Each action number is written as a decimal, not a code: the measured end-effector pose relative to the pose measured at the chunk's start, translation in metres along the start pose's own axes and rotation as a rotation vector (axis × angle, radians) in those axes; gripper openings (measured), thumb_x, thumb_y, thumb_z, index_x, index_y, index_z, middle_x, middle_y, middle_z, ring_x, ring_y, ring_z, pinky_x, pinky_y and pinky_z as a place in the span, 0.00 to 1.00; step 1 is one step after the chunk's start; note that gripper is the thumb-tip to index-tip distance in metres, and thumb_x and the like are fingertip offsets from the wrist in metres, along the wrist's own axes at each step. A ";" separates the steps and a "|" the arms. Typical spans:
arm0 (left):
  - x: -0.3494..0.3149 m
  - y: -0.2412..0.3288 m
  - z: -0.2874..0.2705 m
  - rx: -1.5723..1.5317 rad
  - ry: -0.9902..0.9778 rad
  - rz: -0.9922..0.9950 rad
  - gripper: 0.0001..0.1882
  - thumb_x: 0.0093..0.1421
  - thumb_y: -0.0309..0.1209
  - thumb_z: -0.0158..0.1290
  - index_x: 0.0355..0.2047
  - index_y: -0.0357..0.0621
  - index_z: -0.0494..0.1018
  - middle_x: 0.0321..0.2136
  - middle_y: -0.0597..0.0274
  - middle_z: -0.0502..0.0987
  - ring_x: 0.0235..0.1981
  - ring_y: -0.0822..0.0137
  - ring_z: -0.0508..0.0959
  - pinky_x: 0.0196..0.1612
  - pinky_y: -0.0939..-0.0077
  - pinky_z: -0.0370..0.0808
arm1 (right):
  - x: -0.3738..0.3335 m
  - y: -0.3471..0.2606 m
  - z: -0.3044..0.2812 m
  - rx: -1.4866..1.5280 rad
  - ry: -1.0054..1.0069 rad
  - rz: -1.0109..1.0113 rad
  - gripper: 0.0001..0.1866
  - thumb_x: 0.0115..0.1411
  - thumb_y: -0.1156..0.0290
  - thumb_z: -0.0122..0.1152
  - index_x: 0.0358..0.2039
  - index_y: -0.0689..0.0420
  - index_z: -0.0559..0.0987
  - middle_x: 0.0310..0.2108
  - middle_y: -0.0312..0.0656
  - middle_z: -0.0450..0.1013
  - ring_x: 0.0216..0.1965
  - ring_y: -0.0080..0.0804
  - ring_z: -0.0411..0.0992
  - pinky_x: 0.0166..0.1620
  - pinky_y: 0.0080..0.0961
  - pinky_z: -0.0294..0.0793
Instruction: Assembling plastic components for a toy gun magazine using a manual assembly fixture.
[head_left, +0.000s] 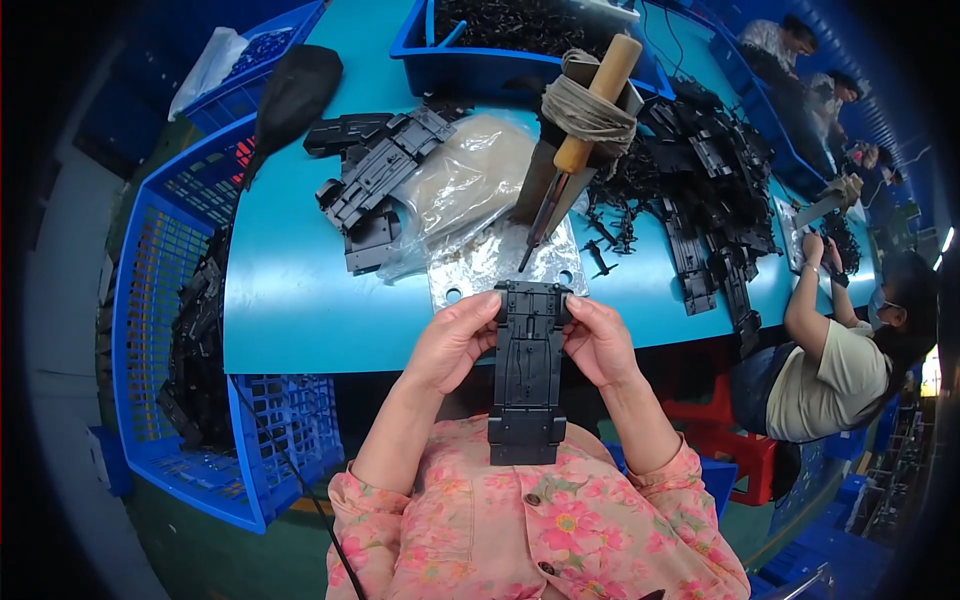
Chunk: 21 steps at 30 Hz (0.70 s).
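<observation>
Black part (528, 372), end between left grip (455, 340) and right grip (602, 340)

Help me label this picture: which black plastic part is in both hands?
The long part between the left hand and right hand, before the floral shirt; similar parts lie on the table or in the basket.

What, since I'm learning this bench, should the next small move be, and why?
Probably ease the black plastic part forward over the silver plate: the left hand and right hand pinch its far end from both sides, and that end shows close to the downward-pointing tip of the wooden-handled tool.
</observation>
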<state>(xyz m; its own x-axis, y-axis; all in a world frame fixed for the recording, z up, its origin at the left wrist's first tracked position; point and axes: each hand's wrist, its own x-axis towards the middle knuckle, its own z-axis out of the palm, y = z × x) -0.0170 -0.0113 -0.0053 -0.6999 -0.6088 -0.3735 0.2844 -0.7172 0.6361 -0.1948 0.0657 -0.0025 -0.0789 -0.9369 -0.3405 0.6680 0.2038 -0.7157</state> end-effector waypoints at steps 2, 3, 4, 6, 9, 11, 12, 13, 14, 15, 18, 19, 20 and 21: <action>0.001 0.002 0.001 0.008 -0.014 0.003 0.14 0.57 0.37 0.48 0.39 0.40 0.70 0.31 0.67 0.74 0.32 0.77 0.72 0.37 0.83 0.68 | 0.001 0.000 0.000 0.003 0.003 -0.023 0.13 0.58 0.67 0.48 0.34 0.64 0.73 0.31 0.41 0.72 0.31 0.25 0.71 0.35 0.23 0.71; 0.002 0.004 0.003 0.003 -0.017 0.004 0.14 0.58 0.37 0.48 0.40 0.40 0.70 0.32 0.67 0.74 0.32 0.77 0.72 0.37 0.83 0.68 | 0.001 -0.001 0.000 0.004 0.005 -0.023 0.13 0.58 0.67 0.48 0.34 0.64 0.73 0.31 0.41 0.72 0.31 0.25 0.71 0.35 0.23 0.71; 0.003 0.005 0.004 -0.002 -0.020 0.005 0.15 0.58 0.37 0.47 0.40 0.40 0.69 0.32 0.67 0.74 0.32 0.77 0.72 0.37 0.83 0.68 | 0.002 -0.002 0.001 0.007 0.006 -0.031 0.13 0.58 0.67 0.48 0.34 0.64 0.73 0.31 0.41 0.72 0.30 0.25 0.71 0.35 0.23 0.71; 0.006 0.003 0.002 -0.013 -0.008 0.006 0.15 0.58 0.37 0.47 0.40 0.40 0.69 0.32 0.67 0.74 0.32 0.77 0.72 0.36 0.83 0.69 | 0.002 -0.004 0.002 0.009 0.008 -0.039 0.13 0.58 0.67 0.48 0.34 0.64 0.73 0.31 0.41 0.72 0.30 0.25 0.71 0.35 0.23 0.71; 0.005 0.005 0.003 -0.034 -0.005 0.007 0.15 0.58 0.37 0.47 0.40 0.40 0.69 0.32 0.67 0.74 0.32 0.78 0.72 0.36 0.84 0.69 | 0.001 -0.008 0.006 -0.005 0.009 -0.040 0.13 0.58 0.66 0.47 0.35 0.64 0.73 0.31 0.41 0.72 0.30 0.24 0.70 0.35 0.22 0.70; 0.006 0.006 0.004 -0.044 -0.017 0.004 0.15 0.58 0.37 0.47 0.40 0.40 0.69 0.32 0.68 0.74 0.31 0.78 0.72 0.35 0.85 0.69 | -0.001 -0.011 0.008 -0.029 0.014 -0.037 0.12 0.58 0.66 0.47 0.32 0.62 0.74 0.29 0.38 0.72 0.29 0.20 0.68 0.35 0.18 0.69; 0.006 0.006 0.005 -0.063 -0.023 0.008 0.15 0.58 0.37 0.47 0.40 0.40 0.69 0.32 0.68 0.74 0.31 0.79 0.72 0.35 0.85 0.69 | -0.001 -0.012 0.011 -0.029 0.014 -0.037 0.12 0.58 0.66 0.47 0.32 0.62 0.74 0.29 0.38 0.72 0.29 0.20 0.68 0.35 0.18 0.69; 0.006 0.006 0.005 -0.081 -0.028 0.013 0.14 0.58 0.36 0.47 0.40 0.40 0.69 0.32 0.68 0.74 0.31 0.79 0.72 0.35 0.86 0.69 | -0.002 -0.013 0.013 -0.037 0.030 -0.046 0.12 0.58 0.66 0.47 0.32 0.62 0.74 0.29 0.37 0.72 0.28 0.19 0.68 0.34 0.18 0.69; 0.007 0.006 0.004 -0.081 -0.029 0.013 0.14 0.58 0.36 0.47 0.40 0.40 0.69 0.32 0.68 0.74 0.31 0.79 0.72 0.35 0.86 0.69 | -0.002 -0.013 0.015 -0.044 0.045 -0.054 0.12 0.58 0.66 0.47 0.32 0.62 0.74 0.29 0.37 0.72 0.28 0.19 0.68 0.34 0.17 0.69; 0.007 0.006 0.004 -0.085 -0.024 0.017 0.14 0.58 0.36 0.47 0.40 0.40 0.69 0.32 0.68 0.74 0.31 0.79 0.72 0.35 0.86 0.69 | -0.002 -0.014 0.016 -0.045 0.045 -0.055 0.12 0.58 0.66 0.47 0.32 0.62 0.74 0.29 0.37 0.72 0.28 0.19 0.68 0.34 0.17 0.69; 0.010 0.005 0.002 -0.091 -0.027 0.015 0.14 0.58 0.36 0.47 0.40 0.39 0.69 0.32 0.68 0.74 0.31 0.79 0.72 0.35 0.86 0.70 | -0.002 -0.015 0.018 -0.052 0.037 -0.060 0.12 0.58 0.66 0.47 0.32 0.62 0.74 0.29 0.37 0.72 0.28 0.18 0.67 0.34 0.17 0.68; 0.011 0.005 0.001 -0.093 -0.035 0.008 0.14 0.58 0.36 0.47 0.40 0.39 0.69 0.32 0.68 0.74 0.31 0.79 0.72 0.35 0.86 0.70 | -0.002 -0.015 0.018 -0.049 0.049 -0.068 0.12 0.58 0.66 0.48 0.32 0.62 0.74 0.29 0.37 0.72 0.28 0.17 0.67 0.34 0.16 0.68; 0.011 0.005 0.002 -0.093 -0.035 0.009 0.14 0.58 0.36 0.47 0.40 0.39 0.69 0.32 0.68 0.74 0.31 0.79 0.72 0.35 0.86 0.70 | -0.002 -0.014 0.018 -0.046 0.061 -0.076 0.12 0.58 0.66 0.48 0.32 0.62 0.74 0.28 0.36 0.72 0.28 0.17 0.67 0.34 0.15 0.68; 0.011 0.005 0.003 -0.095 -0.036 0.009 0.14 0.58 0.36 0.47 0.40 0.39 0.69 0.32 0.68 0.74 0.31 0.79 0.71 0.35 0.86 0.70 | -0.002 -0.015 0.018 -0.046 0.061 -0.076 0.12 0.58 0.66 0.48 0.32 0.62 0.74 0.28 0.36 0.72 0.28 0.17 0.67 0.34 0.15 0.68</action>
<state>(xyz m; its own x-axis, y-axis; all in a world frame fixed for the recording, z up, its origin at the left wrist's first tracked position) -0.0255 -0.0207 -0.0042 -0.7196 -0.6041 -0.3425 0.3503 -0.7417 0.5720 -0.1909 0.0594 0.0198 -0.1735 -0.9316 -0.3196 0.6239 0.1471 -0.7675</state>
